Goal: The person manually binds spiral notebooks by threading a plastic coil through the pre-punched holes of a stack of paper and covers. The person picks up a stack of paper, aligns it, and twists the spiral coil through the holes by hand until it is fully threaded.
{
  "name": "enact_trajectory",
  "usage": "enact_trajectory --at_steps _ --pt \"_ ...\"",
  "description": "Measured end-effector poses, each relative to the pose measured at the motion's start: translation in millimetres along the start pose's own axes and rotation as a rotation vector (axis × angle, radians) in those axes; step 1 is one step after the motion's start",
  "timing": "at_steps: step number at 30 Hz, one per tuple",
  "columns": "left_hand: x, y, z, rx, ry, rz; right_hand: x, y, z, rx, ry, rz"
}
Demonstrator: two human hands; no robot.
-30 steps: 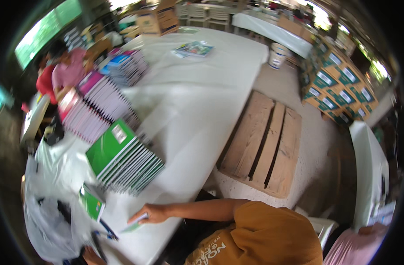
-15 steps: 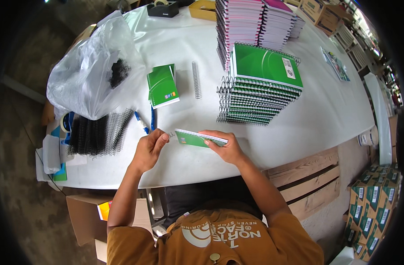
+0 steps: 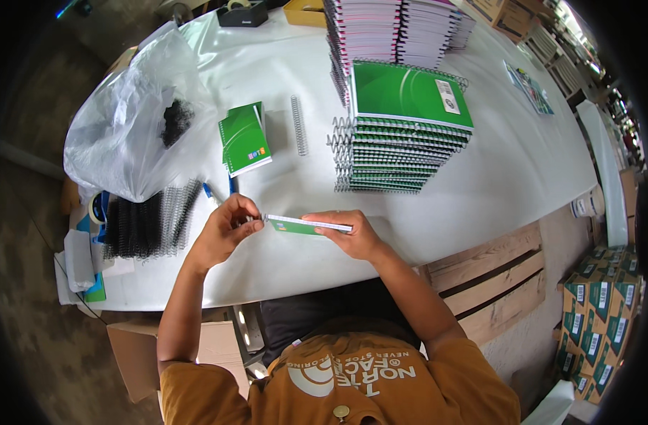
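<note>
My right hand [image 3: 353, 235] grips a small green notebook [image 3: 299, 225] by its right end, thumb on the near side and fingers behind. The notebook is held nearly edge-on above the table's near side, its white page edges facing up. At its left end my left hand [image 3: 227, 230] pinches a spiral binding coil [image 3: 261, 218], mostly hidden by the fingers; how far the coil runs into the holes I cannot tell. Beyond lie a few small green notebooks [image 3: 243, 142] and one loose spiral coil [image 3: 298, 126]. A blue pen [image 3: 208, 190] lies partly behind my left hand.
Black and grey spiral coils [image 3: 147, 221] lie at the left, near a clear plastic bag [image 3: 115, 145] and a tape roll [image 3: 97, 208]. Spiral-bound green notebooks [image 3: 412, 92] stand stacked at right, before taller pink-edged stacks [image 3: 366, 32]. A wooden pallet [image 3: 490, 276] is below the table's edge.
My left hand has closed in on the notebook's left end, and its fingers now meet the coil there. The whole view has shifted slightly, moving the table things a little left.
</note>
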State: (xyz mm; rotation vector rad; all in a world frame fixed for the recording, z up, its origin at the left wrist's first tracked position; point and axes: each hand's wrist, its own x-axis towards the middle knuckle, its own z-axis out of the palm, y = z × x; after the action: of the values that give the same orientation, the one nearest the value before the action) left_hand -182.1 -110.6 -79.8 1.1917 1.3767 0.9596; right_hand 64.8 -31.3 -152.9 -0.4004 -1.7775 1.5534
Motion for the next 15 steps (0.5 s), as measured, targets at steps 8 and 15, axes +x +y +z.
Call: enact_trajectory --at_steps 8,15 --pt "5.2 -38.3 -11.3 -0.028 -0.038 0.159 -7.4 7.9 -1.6 0.021 0.02 0.003" --pt "-4.1 23.6 15.0 0.196 -0.002 -0.112 -7.7 -14.4 -7.0 -0.015 -0.037 0.069"
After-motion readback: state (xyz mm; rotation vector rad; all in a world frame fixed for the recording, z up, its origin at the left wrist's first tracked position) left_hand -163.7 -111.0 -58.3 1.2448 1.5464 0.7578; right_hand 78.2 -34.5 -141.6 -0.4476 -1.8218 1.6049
